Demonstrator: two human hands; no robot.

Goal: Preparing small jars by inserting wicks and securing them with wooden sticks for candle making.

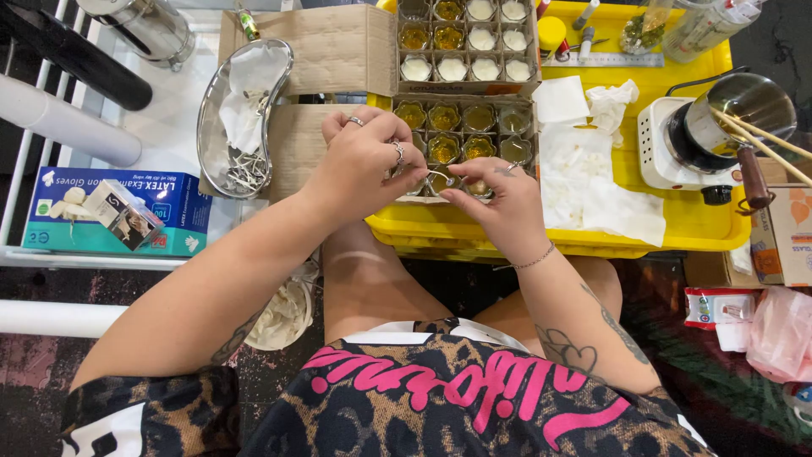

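A: What is being handled here?

B: A thin pale wick [437,174] is pinched between the fingertips of the left hand [365,161] and the right hand [499,201], directly over the nearest row of small tins [446,149] in a cardboard box [338,51]. Both hands are closed in a fine pinch; nothing else is gripped.

A: And where are the tins kept?

B: They are set in the box, which rests on a yellow tray [702,222]. The near tins are filled with something amber; the far ones [482,39] hold something white.

A: Which step is judged to be in hand?

B: It is judged that the wick is being set or straightened in one front tin. Whether its base is already seated cannot be told, since the tin is covered by the fingers.

A: What would be called for next?

B: A steady, upright hold would be needed, with the wick centred before it is released, and the neighbouring tins left undisturbed.

A: What else is close by?

B: A metal kidney dish [245,118] lies at the left, white paper towels [584,169] at the right, and a small pot on a heater [719,127] beyond them.
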